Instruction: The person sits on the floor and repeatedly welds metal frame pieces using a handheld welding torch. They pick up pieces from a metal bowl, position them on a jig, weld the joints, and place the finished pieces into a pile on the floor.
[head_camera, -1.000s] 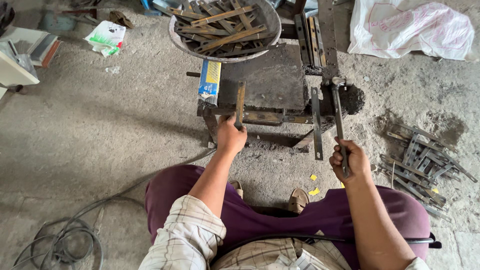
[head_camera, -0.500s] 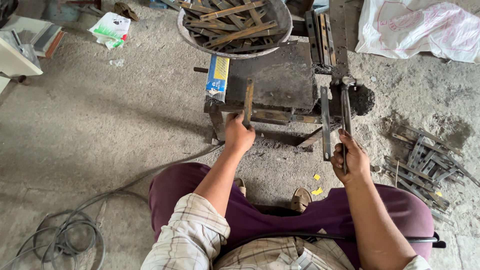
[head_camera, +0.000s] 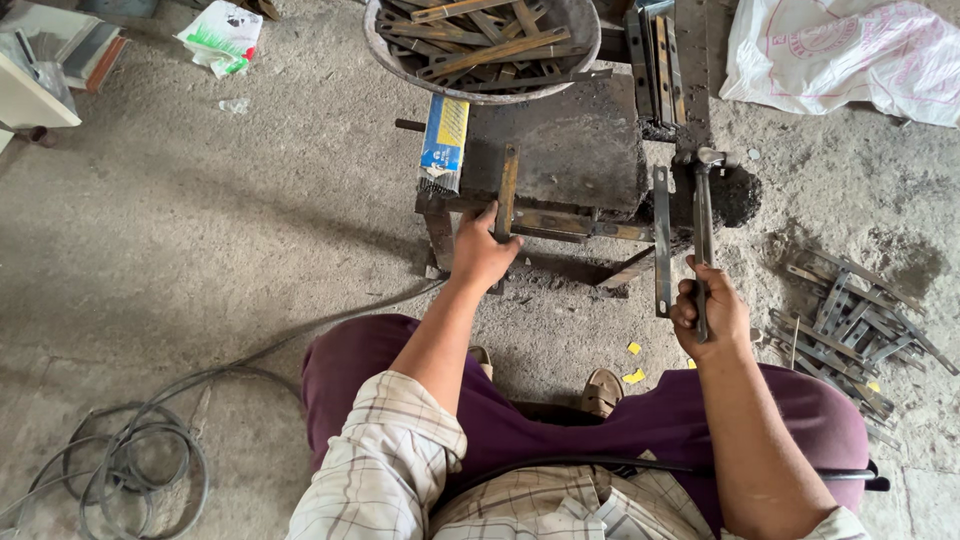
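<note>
The left hand (head_camera: 482, 252) is gripping a flat metal strip (head_camera: 507, 190) with fingers wrapped, having slid it further onto the steel block tabletop (head_camera: 570, 150). The right hand (head_camera: 708, 312) is clenching a hammer (head_camera: 701, 215), seemingly drawn back, beside another strip (head_camera: 661, 240).

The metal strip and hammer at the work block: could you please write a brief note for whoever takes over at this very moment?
Left hand: grips the lower end of a flat metal strip lying on the dark work block.
Right hand: holds a hammer by its handle, head resting at the block's right edge, beside a second strip.
Basin of strips behind the block; a pile of strips on the floor to the right.
Done: one strip placed on the block. Left: striking it; the basin is full.
</note>
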